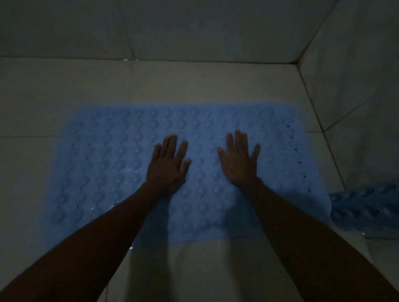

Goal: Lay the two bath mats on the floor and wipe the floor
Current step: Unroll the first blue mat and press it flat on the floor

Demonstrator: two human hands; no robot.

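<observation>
Pressing: you are flattening the pale blue rubbery bath mat with rows of round suction bumps against the light tiled floor, both palms down on it.
Left hand: you are resting it flat on the mat, fingers spread and extended, gripping nothing.
Right hand: you are holding it the same way just beside the left, fingers fanned out, palm on the mat, nothing clasped.
First mat: it is lying spread out under both hands, reaching well out to the left of your left hand and out past your right hand toward the tiled wall; it looks flat, though the dim light is hiding whether the edges are fully down.
Second mat: a darker blue bumpy bath mat, bunched up, is sitting on the floor well to the right of your right hand, apart from the first mat and not yet spread.
Done so far: one mat appears laid.
Left to do: you are still facing the second mat's unrolling and the floor wiping; no cloth or mop is showing anywhere near your hands.
</observation>
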